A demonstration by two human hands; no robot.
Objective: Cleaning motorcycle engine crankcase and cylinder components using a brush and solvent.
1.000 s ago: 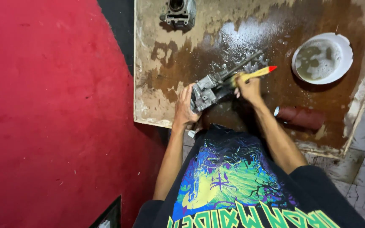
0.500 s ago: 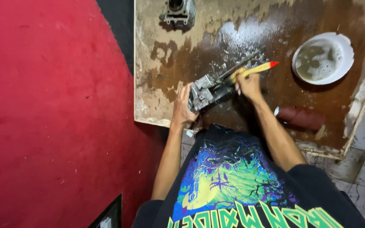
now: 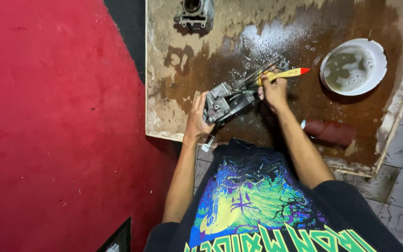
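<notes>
Brush handle swung slightly since earlier frame, red tip now pointing further right; engine part barely shifted. Red wall far left of hands. Wet brown board under both hands. White bowl right of right hand, dark red can lower right, grey cylinder above left. Metal engine part between hands, long axis rising left-to-right. Left hand curled round its lower-left end. Right hand fisted on yellow brush.

Yellow, red-tipped brush; grey engine part; white bowl
</notes>
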